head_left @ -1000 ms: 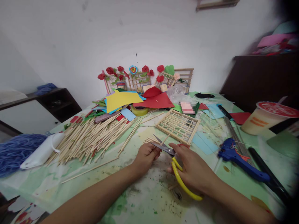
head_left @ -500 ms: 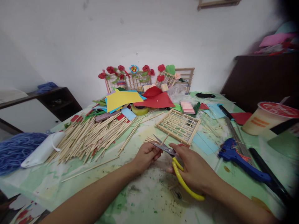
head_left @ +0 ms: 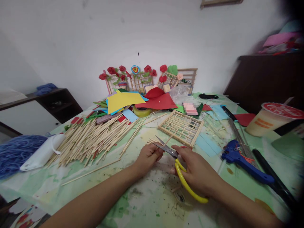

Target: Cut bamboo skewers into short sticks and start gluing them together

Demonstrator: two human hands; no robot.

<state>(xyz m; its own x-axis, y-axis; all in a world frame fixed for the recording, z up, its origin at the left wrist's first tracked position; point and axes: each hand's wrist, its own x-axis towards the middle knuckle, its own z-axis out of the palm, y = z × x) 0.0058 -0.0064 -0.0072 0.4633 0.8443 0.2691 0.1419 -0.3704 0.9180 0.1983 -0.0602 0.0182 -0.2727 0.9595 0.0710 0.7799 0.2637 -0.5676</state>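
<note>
My right hand [head_left: 192, 169] is closed on yellow-handled scissors [head_left: 188, 186], whose blades point up and left, slightly parted. Between the blades lies a thin wooden stick [head_left: 168, 140]. My left hand [head_left: 149, 158] pinches the lower end of that stick, its fingers close to the blade tips. Just beyond both hands, a lattice of wooden sticks [head_left: 180, 127] lies flat. A few short stick pieces [head_left: 153, 141] rest behind my left hand. To the left spreads a large pile of sticks [head_left: 95, 139].
A blue glue gun [head_left: 244, 164] and a drink cup [head_left: 270, 120] stand or lie at the right. Blue cord [head_left: 19, 153] and a white object [head_left: 42, 153] are at the far left. Coloured paper [head_left: 125, 101] and flower-decorated lattices [head_left: 142, 83] are at the back.
The scissor blades look slightly closer together around the stick. Both hands keep nearly the same place, and the whole view has shifted slightly.
</note>
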